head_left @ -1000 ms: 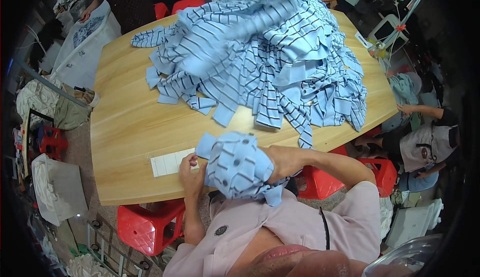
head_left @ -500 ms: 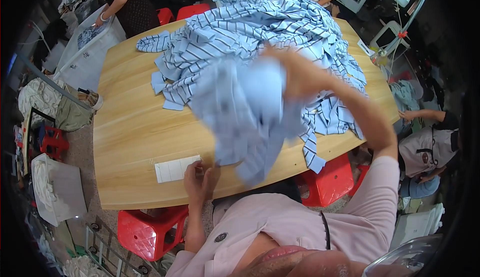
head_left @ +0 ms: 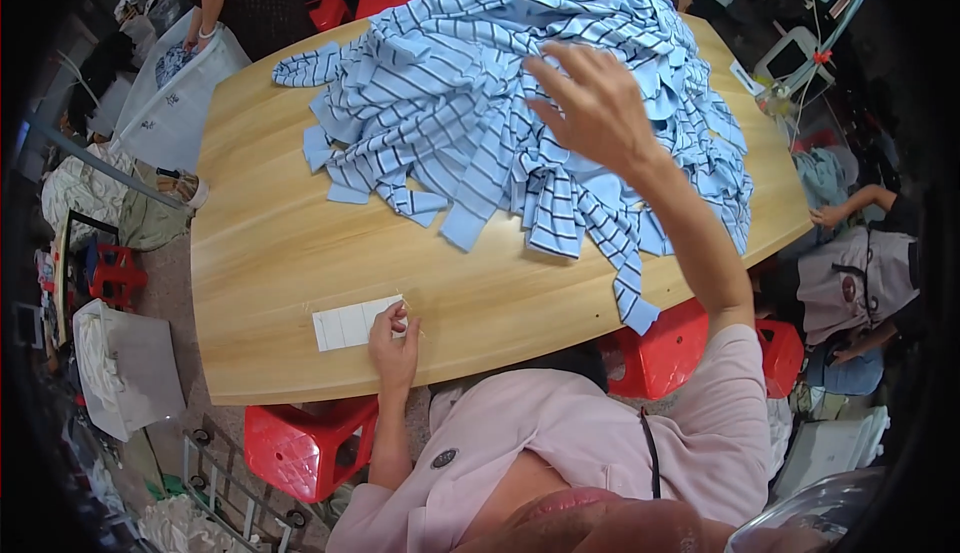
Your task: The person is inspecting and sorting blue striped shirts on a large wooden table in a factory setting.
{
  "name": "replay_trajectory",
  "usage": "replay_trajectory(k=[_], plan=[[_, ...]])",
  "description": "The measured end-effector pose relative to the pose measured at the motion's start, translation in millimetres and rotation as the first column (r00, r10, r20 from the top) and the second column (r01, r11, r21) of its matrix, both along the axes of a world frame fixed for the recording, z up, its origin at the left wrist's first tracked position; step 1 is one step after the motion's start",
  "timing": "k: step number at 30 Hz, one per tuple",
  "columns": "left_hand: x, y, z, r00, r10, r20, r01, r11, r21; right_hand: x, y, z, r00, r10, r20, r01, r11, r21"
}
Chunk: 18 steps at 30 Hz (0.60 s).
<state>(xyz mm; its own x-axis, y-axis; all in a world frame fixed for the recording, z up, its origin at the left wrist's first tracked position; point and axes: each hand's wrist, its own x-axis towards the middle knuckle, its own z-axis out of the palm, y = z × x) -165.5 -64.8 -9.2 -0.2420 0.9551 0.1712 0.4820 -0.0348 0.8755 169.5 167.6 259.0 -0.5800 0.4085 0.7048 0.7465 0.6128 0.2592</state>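
Note:
A large heap of light-blue garments with dark stripes (head_left: pixel 470 103) covers the far half of the wooden table (head_left: pixel 270 243). My right hand (head_left: pixel 595 103) is over the heap, open, fingers spread, with nothing in it. Near the front edge of the table, my left hand (head_left: pixel 394 338) has its fingers bent together in a pinch at the right end of a white paper strip (head_left: pixel 345 327) marked with lines. Whatever lies between those fingertips is too small to make out. Loose striped ends of cloth (head_left: pixel 632 298) hang toward the table's right front edge.
Red stools (head_left: pixel 300 448) (head_left: pixel 665 353) stand against the table's near side. A white bin (head_left: pixel 185 93) is at the far left, with a co-worker's arm (head_left: pixel 212 3) reaching in. Another person's hand (head_left: pixel 828 215) is beside the right edge. A second white bin (head_left: pixel 130 368) stands at left.
The striped garment my right hand was swinging in a blur has been let go and lies with the heap. My right hand has opened above it; my left hand stays by the paper strip.

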Motion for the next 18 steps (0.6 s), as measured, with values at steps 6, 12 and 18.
replay_trajectory(k=[6,12,18], plan=[[18.1,12.4,5.1,1.000,0.016,0.006,-0.016,1.000,-0.021,100.2,-43.5,-165.4,0.903,-0.428,0.018,0.386,0.795,-0.468],[38.5,29.1,6.5,0.998,-0.057,-0.008,0.056,0.998,-0.021,128.1,-89.3,-227.6,0.870,-0.493,0.028,0.385,0.642,-0.663],[84.1,89.8,18.8,0.971,-0.218,-0.103,0.231,0.963,0.138,127.8,-111.1,-259.3,0.852,-0.506,-0.130,0.268,0.637,-0.723]])
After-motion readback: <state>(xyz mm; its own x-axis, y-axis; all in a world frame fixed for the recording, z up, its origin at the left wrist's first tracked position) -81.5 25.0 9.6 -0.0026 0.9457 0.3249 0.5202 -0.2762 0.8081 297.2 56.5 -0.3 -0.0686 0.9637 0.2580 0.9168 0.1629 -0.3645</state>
